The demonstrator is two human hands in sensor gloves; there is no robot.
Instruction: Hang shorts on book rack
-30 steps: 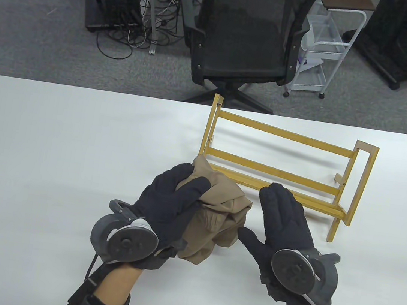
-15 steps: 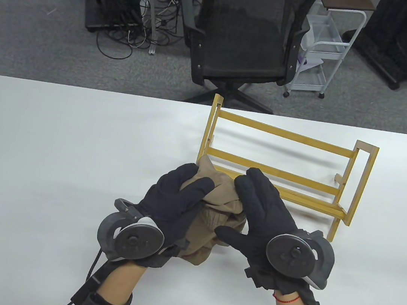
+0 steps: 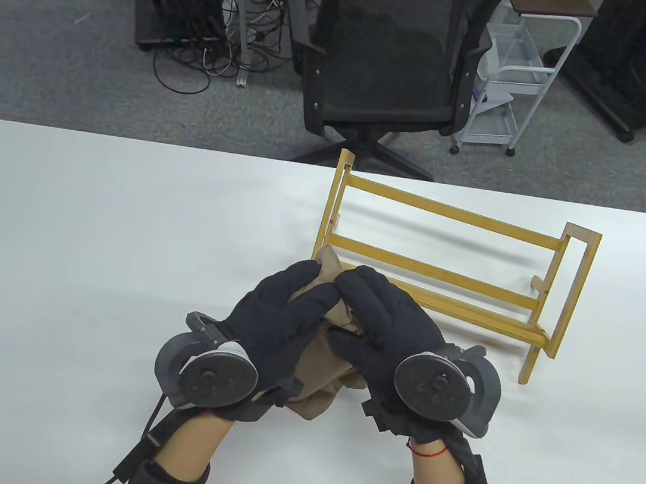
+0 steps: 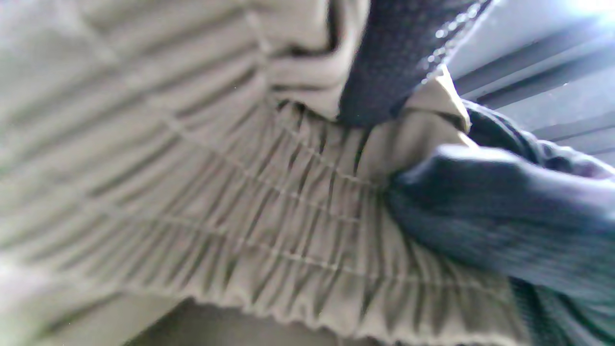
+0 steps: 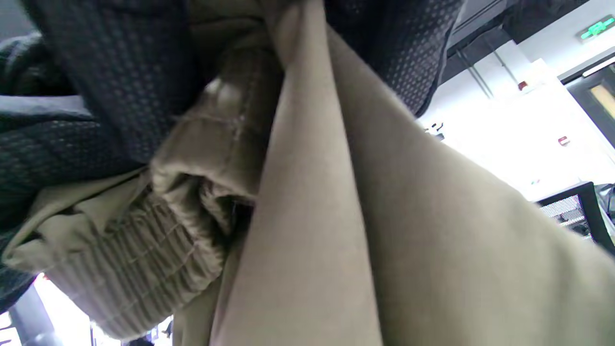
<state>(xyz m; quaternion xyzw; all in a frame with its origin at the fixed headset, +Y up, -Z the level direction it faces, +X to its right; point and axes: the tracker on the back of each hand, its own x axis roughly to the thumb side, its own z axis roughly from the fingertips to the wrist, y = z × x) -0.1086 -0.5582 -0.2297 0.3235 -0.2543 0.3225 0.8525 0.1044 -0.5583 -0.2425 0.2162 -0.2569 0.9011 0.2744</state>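
Observation:
The tan shorts (image 3: 323, 374) are bunched between both hands, just in front of the left end of the bamboo book rack (image 3: 446, 259) on the white table (image 3: 90, 233). My left hand (image 3: 283, 308) grips the bunched cloth from the left. My right hand (image 3: 375, 321) grips it from the right, its fingertips meeting the left hand's. The left wrist view shows the gathered elastic waistband (image 4: 269, 202) pinched by a dark glove finger (image 4: 504, 216). The right wrist view shows tan fabric (image 5: 360, 216) and waistband held under gloved fingers (image 5: 115, 72).
A black mesh office chair (image 3: 385, 52) stands behind the table's far edge. A white wire cart (image 3: 513, 82) stands to its right. Cables and black stands lie on the grey carpet at the back.
My right hand has moved left from open beside the shorts onto the cloth and closed on it next to my left hand. The left hand kept its hold.

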